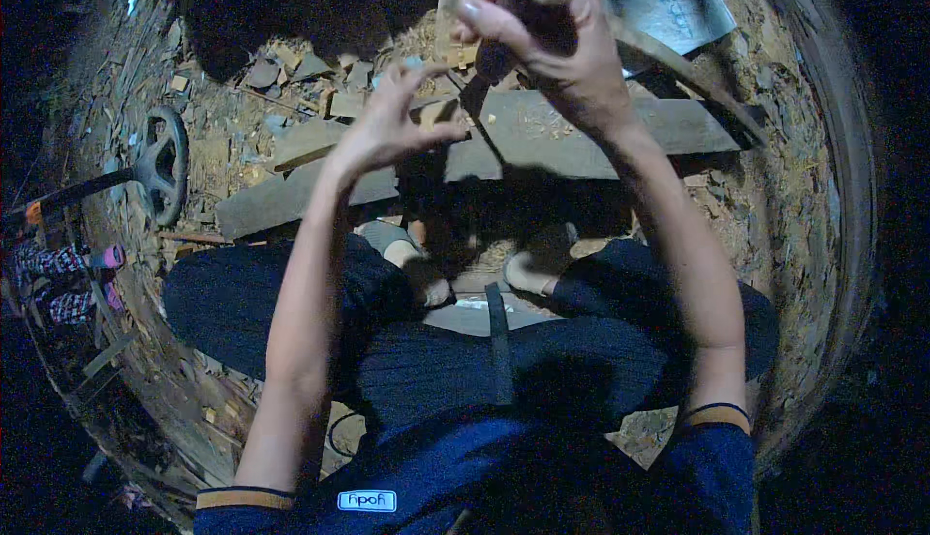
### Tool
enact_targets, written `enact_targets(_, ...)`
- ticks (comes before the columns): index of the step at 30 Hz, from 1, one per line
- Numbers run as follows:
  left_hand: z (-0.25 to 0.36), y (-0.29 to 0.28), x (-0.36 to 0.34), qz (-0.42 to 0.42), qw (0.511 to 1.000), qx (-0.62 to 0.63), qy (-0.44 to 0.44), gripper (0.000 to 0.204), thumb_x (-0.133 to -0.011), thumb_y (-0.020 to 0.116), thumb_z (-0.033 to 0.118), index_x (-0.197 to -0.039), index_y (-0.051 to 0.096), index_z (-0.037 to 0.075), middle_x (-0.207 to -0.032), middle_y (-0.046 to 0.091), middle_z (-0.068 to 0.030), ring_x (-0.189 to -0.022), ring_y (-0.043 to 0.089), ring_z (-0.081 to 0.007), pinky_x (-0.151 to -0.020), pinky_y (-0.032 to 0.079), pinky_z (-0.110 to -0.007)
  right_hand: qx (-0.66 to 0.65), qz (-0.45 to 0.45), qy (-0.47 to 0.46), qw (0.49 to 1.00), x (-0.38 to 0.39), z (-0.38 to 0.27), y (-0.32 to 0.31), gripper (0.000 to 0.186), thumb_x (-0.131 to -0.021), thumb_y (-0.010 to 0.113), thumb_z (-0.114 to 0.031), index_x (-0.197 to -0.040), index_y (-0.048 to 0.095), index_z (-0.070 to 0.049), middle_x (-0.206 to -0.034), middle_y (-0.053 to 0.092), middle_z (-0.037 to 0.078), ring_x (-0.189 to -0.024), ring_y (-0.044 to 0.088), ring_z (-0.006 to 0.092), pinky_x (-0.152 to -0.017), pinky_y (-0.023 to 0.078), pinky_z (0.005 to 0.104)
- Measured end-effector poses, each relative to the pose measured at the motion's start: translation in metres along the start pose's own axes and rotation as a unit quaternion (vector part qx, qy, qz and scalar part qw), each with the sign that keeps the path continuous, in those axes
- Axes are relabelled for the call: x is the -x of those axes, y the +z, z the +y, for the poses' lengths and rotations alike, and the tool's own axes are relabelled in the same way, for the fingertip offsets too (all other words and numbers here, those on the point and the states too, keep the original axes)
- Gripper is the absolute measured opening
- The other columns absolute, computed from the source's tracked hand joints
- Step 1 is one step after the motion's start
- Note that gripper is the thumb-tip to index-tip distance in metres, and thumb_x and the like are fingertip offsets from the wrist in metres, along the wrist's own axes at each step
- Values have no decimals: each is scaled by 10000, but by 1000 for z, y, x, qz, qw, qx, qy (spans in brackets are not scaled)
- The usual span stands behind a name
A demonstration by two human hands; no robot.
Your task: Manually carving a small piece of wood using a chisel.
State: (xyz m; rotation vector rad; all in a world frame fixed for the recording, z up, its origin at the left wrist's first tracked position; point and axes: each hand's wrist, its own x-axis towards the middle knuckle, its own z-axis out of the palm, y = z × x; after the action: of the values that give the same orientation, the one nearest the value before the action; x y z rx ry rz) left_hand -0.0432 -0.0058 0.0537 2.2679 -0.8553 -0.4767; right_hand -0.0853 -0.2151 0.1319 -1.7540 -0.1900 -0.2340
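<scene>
My right hand (581,56) is raised at the upper middle, fingers wrapped round a dark brown cylinder (542,7) with a pale, flat round end turned up. Its lower part and exact kind are hidden by the hand and shadow. My left hand (387,123) is held lower and to the left, fingers curved and apart, with nothing gripped. Beneath both hands lies a weathered wooden plank (557,143), laid crosswise in front of my feet. A small pale wood piece (436,115) shows between the left thumb and fingers, apparently on the plank behind them.
Wood chips and scraps (310,70) cover the ground. A printed sheet (678,7) lies at the upper right beside a long narrow board (678,70). A dark spoked wheel (160,167) on a bar stands at left. My shod feet (533,269) are below the plank.
</scene>
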Motion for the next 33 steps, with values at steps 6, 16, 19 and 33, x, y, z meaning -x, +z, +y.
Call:
enact_targets(6, -42, 51, 18, 127, 985, -107, 55, 619, -676, 811, 357, -1202, 589, 115, -1126, 525, -150, -1045, 507, -327, -916, 446, -426, 28, -1, 24, 999, 10, -5, 1, 301, -802, 737, -348, -753, 646, -65, -632, 598, 13, -601, 554, 96, -607, 466, 286)
enact_targets(16, -20, 27, 28, 26, 971, 237, -27, 577, -723, 812, 167, -1250, 585, 95, -1243, 576, -69, -1132, 555, -184, -980, 441, -319, 176, 56, 2, 983, 32, -12, -23, 366, -794, 708, -427, -774, 676, -63, -640, 632, 54, -589, 600, 159, -604, 480, 320)
enact_targets(19, -27, 29, 28, 52, 990, 128, 13, 569, -711, 821, 197, -1230, 603, 111, -1234, 584, -83, -1115, 566, -197, -957, 460, -326, 196, 74, -41, 977, 35, -23, -22, 377, -798, 701, -433, -765, 666, -59, -633, 626, 74, -578, 610, 186, -587, 474, 341)
enact_targets(33, -23, 48, 13, 102, 990, -92, 45, 513, -654, 804, 275, -1126, 647, 149, -1077, 601, -79, -1021, 563, -293, -880, 466, -404, 207, 54, -33, 976, 25, -22, -17, 352, -817, 706, -366, -763, 630, -27, -665, 634, 90, -614, 616, 203, -610, 487, 325)
